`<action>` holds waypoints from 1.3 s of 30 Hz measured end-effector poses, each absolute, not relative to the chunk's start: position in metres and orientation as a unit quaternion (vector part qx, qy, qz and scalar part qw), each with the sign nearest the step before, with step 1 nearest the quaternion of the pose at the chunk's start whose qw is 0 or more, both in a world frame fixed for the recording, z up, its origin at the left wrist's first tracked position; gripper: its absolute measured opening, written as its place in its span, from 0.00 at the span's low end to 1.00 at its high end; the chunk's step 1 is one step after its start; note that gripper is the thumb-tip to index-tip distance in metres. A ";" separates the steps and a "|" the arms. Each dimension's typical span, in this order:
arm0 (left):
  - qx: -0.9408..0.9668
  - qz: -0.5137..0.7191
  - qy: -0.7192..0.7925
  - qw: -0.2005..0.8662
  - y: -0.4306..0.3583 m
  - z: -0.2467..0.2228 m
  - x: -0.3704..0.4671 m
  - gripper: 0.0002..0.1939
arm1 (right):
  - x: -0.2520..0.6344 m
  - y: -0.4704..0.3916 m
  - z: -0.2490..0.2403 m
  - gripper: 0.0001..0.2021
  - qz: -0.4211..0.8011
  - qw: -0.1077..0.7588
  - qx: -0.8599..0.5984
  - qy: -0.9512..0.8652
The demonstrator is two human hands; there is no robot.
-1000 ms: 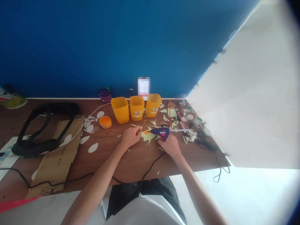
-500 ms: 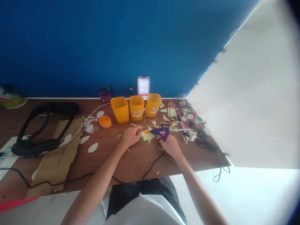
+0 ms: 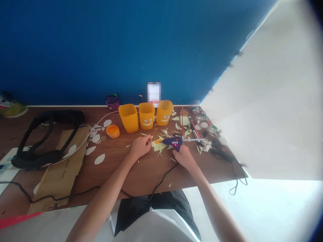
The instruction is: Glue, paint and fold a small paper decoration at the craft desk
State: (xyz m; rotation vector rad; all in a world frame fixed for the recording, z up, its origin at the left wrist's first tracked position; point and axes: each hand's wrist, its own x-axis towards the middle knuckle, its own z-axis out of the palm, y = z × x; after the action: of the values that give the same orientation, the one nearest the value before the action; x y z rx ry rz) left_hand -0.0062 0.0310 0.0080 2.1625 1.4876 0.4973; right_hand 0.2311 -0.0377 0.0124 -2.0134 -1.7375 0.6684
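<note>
Currently, the right hand's (image 3: pixel 183 155) grip is holding a dark-blue glue gun (image 3: pixel 174 141) by the handle, fingers folded round it, just below and right of the frame's centre. Its long axis is running nearly level, the orange tip pointing left, one whitish glue stick (image 3: pixel 194 139) poking out rightward. Beside the tip, the left hand (image 3: pixel 140 147) is showing curled fingers; whether they are pinching anything, I cannot tell. Pale green scraps (image 3: pixel 159 147) are littering the brown worktop (image 3: pixel 148 174). Above, three yellow cups (image 3: pixel 147 122) are standing in a row, two wearing smiling faces; one orange tub (image 3: pixel 113 131) is sitting to their left. A blue wall (image 3: pixel 131 43) is filling the upper frame.
</note>
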 end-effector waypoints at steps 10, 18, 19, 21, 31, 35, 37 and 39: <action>0.789 0.184 0.538 0.233 0.031 0.009 -0.007 0.06 | 0.236 -0.042 0.014 0.14 0.243 0.211 -0.725 -0.609; 0.791 0.177 0.539 0.230 0.031 0.009 -0.007 0.06 | 0.237 -0.043 0.015 0.08 0.243 0.258 -0.734 -0.579; 0.791 0.179 0.539 0.229 0.031 0.009 -0.007 0.06 | 0.237 -0.044 0.015 0.07 0.254 0.265 -0.728 -0.580; 0.789 0.182 0.540 0.228 0.031 0.008 -0.007 0.06 | 0.236 -0.044 0.015 0.07 0.278 0.278 -0.714 -0.579; 0.784 0.185 0.543 0.236 0.030 0.010 -0.008 0.06 | 0.236 -0.046 0.018 0.18 0.451 0.378 -0.652 -0.479; 0.785 0.189 0.541 0.236 0.031 0.008 -0.008 0.06 | 0.234 -0.050 0.028 0.18 0.517 0.406 -0.603 -0.452; 0.784 0.189 0.541 0.237 0.031 0.007 -0.008 0.05 | 0.234 -0.050 0.034 0.18 0.541 0.416 -0.579 -0.446; 0.784 0.190 0.540 0.239 0.031 0.007 -0.008 0.05 | 0.234 -0.050 0.039 0.19 0.558 0.419 -0.562 -0.444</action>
State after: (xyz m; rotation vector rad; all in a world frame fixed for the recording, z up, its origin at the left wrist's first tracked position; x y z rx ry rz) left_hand -0.0083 0.0314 0.0070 2.1483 1.4782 0.5203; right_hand 0.2337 -0.0497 0.0390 -1.4105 -1.1124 1.3992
